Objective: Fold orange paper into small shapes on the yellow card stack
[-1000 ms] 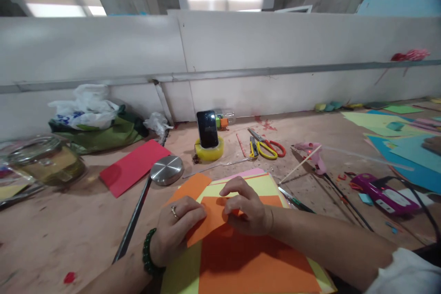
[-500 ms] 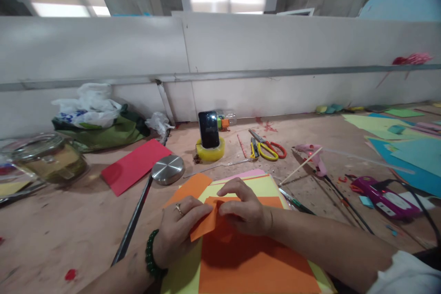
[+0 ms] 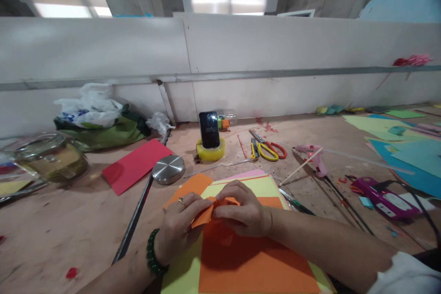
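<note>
at the near edge of the table [image 3: 69, 229], on the stack of coloured sheets [image 3: 255, 266], i see the left hand [image 3: 177, 232] and right hand [image 3: 243, 215] have drawn closer, both pinching the small orange paper [image 3: 204, 215], which was flatter a second ago and now seems folded tighter between the fingertips.

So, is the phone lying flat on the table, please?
No, the phone stands upright, propped in the yellow tape roll.
</note>
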{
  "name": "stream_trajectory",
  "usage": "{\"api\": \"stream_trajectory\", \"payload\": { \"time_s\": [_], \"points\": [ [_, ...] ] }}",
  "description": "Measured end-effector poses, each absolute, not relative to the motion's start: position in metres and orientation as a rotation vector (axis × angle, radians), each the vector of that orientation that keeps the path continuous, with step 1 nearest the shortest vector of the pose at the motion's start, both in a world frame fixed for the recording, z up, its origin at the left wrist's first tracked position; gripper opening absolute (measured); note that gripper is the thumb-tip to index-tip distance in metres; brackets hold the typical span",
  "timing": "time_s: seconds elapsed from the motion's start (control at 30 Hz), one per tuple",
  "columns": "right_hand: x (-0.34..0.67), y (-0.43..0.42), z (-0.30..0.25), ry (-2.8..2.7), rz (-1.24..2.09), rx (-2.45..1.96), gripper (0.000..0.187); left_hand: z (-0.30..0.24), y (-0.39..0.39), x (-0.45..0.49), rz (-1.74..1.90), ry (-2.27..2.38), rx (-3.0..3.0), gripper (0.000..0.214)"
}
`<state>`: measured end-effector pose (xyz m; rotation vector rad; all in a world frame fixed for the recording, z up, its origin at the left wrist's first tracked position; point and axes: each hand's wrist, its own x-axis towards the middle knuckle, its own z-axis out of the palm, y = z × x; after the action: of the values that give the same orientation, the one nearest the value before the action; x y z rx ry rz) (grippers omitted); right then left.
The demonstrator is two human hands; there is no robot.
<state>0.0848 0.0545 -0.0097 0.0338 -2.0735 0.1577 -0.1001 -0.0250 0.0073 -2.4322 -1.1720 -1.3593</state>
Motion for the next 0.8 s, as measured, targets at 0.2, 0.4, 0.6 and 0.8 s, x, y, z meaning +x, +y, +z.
{"api": "stream_trajectory", "payload": {
  "time_s": [0.2,0.4,0.6,0.8],
  "points": [
    [0.081,0.056,-0.009,-2.058,0.114,-0.040,0.024,0.002,-0.023,-0.097,-1.430,-1.323,-2.420,0.026],
    [0.082,0.058,-0.012,-2.144,0.292,-0.117,0.034,-0.001,-0.019,-0.097,-1.425,-1.527,-2.440,0.031],
    [0.079,0.059,-0.020,-2.123,0.410,-0.152,0.034,-0.003,-0.017,-0.097,-1.399,-1.690,-2.434,0.030],
    [0.076,0.061,-0.023,-2.027,0.488,-0.220,0.022,-0.005,-0.017,-0.097,-1.352,-1.784,-2.480,0.027]
  ]
}}
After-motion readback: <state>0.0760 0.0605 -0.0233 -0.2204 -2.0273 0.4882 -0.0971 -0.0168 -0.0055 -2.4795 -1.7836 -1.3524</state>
